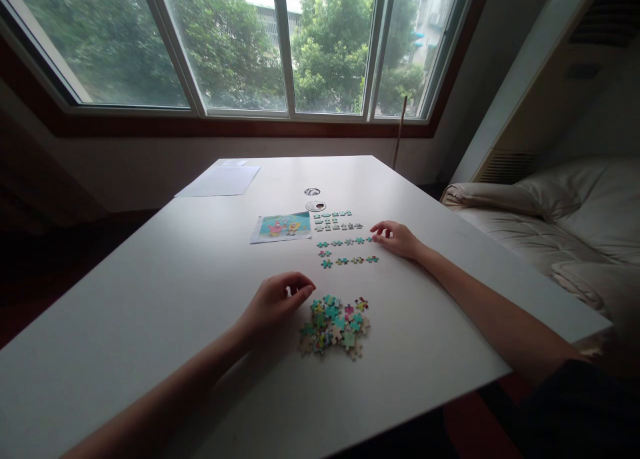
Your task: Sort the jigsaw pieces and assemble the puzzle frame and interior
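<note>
My left hand point(281, 298) hovers by the upper left of a loose heap of jigsaw puzzle pieces point(334, 322). Its thumb and index fingertips meet in a pinch; whether something small is between them is hidden. Farther out, my right hand point(396, 239) rests at the right end of a row of pieces, its fingertips on a teal puzzle piece point(369, 239). Several rows of separate pieces point(349, 242) lie between the hands and the far end of the table. Left of the rows is a picture sheet point(281, 227) with pink and yellow cartoon figures on teal.
Everything lies on a white table point(160, 299). Two round flat items point(315, 206) sit beyond the rows, and white paper sheets point(220, 180) lie at the far left. A pale sofa point(565, 226) stands along the right side. A window is beyond the table.
</note>
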A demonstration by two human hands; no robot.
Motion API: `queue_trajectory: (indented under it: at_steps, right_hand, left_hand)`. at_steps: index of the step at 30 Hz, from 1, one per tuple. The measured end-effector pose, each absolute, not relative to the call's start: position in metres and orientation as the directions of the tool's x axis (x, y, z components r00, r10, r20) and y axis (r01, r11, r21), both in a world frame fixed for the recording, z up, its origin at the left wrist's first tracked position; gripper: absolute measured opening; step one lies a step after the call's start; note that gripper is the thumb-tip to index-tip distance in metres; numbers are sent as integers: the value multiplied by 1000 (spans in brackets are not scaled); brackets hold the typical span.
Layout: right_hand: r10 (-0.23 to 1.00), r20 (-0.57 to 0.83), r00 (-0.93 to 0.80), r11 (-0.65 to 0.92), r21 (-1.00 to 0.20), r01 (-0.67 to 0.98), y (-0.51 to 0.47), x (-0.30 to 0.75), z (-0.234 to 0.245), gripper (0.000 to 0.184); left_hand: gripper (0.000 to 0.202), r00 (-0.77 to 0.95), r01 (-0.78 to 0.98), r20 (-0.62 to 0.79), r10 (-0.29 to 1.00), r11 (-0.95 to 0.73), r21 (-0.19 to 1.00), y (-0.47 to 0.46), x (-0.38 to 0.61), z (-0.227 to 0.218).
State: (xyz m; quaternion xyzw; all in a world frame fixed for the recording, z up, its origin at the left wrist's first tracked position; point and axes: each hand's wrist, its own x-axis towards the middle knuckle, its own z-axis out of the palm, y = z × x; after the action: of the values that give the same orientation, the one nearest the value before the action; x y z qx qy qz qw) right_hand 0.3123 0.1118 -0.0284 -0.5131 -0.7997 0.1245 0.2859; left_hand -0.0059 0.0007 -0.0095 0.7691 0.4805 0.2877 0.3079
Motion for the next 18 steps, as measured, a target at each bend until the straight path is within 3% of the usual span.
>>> queue_trajectory:
  at_steps: [3, 7, 14, 18]
  right_hand:
    - [899, 317, -303, 431, -514, 742, 112, 314, -19, 22]
    - [854, 278, -439, 518, -528, 673, 105, 305, -2, 20]
    - [611, 80, -788, 685, -552, 475, 60, 270, 21, 18]
    - [543, -52, -838, 677, -563, 474, 34, 256, 24, 27]
  left_hand:
    - [26, 388, 591, 139, 911, -362, 721, 2, -6, -8]
    - [23, 448, 616, 115, 887, -400, 679, 2, -5, -3]
    - [18, 544, 608, 97, 833, -472, 639, 4, -2, 5]
    - [16, 532, 622, 128, 837, -489, 612, 6, 1, 10]
